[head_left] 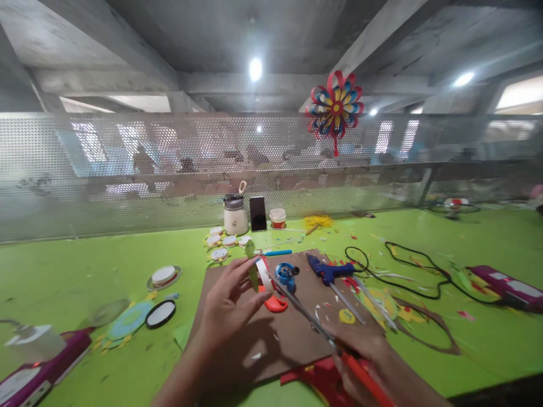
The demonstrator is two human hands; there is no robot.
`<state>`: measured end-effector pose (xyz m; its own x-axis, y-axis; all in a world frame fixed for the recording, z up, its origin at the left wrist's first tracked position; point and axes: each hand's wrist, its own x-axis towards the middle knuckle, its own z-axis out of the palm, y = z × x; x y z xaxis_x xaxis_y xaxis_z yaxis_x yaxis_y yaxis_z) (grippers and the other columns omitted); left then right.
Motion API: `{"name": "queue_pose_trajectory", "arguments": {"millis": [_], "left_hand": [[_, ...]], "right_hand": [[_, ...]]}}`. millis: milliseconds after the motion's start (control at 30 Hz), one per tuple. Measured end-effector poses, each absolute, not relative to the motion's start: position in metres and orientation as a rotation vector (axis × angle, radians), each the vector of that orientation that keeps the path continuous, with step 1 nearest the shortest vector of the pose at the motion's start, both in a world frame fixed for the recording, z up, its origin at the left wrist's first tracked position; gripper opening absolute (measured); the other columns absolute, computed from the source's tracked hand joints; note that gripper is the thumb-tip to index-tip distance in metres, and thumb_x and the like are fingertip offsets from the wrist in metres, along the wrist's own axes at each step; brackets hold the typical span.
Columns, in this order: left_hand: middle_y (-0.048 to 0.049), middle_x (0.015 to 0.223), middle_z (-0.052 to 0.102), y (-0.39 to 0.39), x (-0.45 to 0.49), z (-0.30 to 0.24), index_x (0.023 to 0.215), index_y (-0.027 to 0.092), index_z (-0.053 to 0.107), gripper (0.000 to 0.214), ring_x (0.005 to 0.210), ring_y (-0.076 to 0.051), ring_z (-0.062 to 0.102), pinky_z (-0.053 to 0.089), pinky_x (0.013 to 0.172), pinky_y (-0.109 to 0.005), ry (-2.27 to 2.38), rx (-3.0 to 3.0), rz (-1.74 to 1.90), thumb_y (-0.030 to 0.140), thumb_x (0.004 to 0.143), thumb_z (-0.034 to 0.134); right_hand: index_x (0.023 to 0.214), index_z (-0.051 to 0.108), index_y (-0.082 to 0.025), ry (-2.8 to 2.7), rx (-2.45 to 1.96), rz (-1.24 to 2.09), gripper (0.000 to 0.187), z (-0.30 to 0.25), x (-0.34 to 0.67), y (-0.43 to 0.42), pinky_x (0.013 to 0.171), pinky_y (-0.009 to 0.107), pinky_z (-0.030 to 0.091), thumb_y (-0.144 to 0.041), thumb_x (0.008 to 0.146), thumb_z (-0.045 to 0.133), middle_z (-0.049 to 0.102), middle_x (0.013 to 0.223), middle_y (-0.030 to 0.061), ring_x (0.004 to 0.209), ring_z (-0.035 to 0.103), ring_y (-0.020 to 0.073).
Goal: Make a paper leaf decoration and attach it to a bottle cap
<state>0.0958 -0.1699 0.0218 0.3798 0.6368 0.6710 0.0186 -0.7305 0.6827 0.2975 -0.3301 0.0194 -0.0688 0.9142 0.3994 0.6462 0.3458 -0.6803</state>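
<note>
Above a brown cardboard mat (297, 333), my left hand (229, 299) pinches a small round craft piece (263, 274), white with a red edge. A green paper strip with a rounded, eye-marked top (250, 249) stands up at its side, among the fingers. My right hand (360, 356) is wrapped round scissors (314, 322) with orange-red handles. Their grey blades slant up toward the craft piece; whether they touch it, I cannot tell. Below the piece lies an orange-red curved thing (275, 304). A blue tape roll or dispenser (286, 274) sits just to its right.
A blue glue gun (328, 269) with a black cord lies on the mat's right side. Paper scraps (382, 305) litter that area. Several small white discs (219, 254), a jar (236, 217) and a phone (258, 214) stand behind. Purple power strips (509, 285) flank the green table (139, 254).
</note>
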Motion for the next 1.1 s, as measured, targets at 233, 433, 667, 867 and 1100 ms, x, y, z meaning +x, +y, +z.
{"name": "queue_pose_trajectory", "arguments": {"millis": [233,433,667,867,1100], "left_hand": [[-0.0074,0.118,0.059,-0.17,0.098,0.023,0.119,0.024,0.063,0.045,0.108,-0.022,0.062,0.056,0.09,-0.035,0.582,2.029,1.365,0.025,0.075,0.07],[-0.0073,0.12,0.058,-0.172,0.098,0.023,0.118,0.024,0.064,0.045,0.108,-0.023,0.062,0.056,0.092,-0.036,0.594,1.99,1.36,0.025,0.074,0.071],[-0.0083,0.118,0.059,-0.173,0.099,0.025,0.118,0.023,0.064,0.045,0.107,-0.023,0.063,0.057,0.089,-0.035,0.571,2.012,1.373,0.025,0.074,0.07],[-0.0104,0.123,0.056,-0.176,0.099,0.025,0.118,0.021,0.064,0.043,0.11,-0.024,0.062,0.055,0.092,-0.036,0.644,2.047,1.352,0.025,0.076,0.069],[-0.0087,0.121,0.057,-0.174,0.099,0.021,0.118,0.021,0.062,0.043,0.109,-0.023,0.062,0.056,0.091,-0.035,0.618,2.054,1.372,0.024,0.075,0.069]], "right_hand": [[0.112,0.069,-0.026,-1.772,-1.38,0.416,0.042,0.017,0.296,-0.33,0.075,0.027,0.057,-0.015,0.074,0.053,0.074,0.094,0.0023,0.084,0.07,0.0215],[0.115,0.068,-0.024,-1.764,-1.408,0.369,0.044,0.013,0.295,-0.33,0.082,0.029,0.056,-0.016,0.074,0.054,0.074,0.095,0.0034,0.093,0.068,0.0248],[0.128,0.059,-0.023,-1.867,-1.433,0.214,0.053,-0.008,0.302,-0.328,0.086,0.032,0.055,-0.015,0.076,0.051,0.072,0.107,0.0056,0.1,0.067,0.0253],[0.129,0.058,-0.013,-1.89,-1.507,-0.038,0.053,-0.021,0.307,-0.332,0.083,0.037,0.055,-0.015,0.076,0.05,0.067,0.117,0.0163,0.102,0.066,0.0294],[0.127,0.06,-0.013,-1.902,-1.563,0.021,0.05,-0.004,0.305,-0.337,0.083,0.036,0.057,-0.016,0.077,0.057,0.067,0.119,0.0159,0.107,0.065,0.031]]}}
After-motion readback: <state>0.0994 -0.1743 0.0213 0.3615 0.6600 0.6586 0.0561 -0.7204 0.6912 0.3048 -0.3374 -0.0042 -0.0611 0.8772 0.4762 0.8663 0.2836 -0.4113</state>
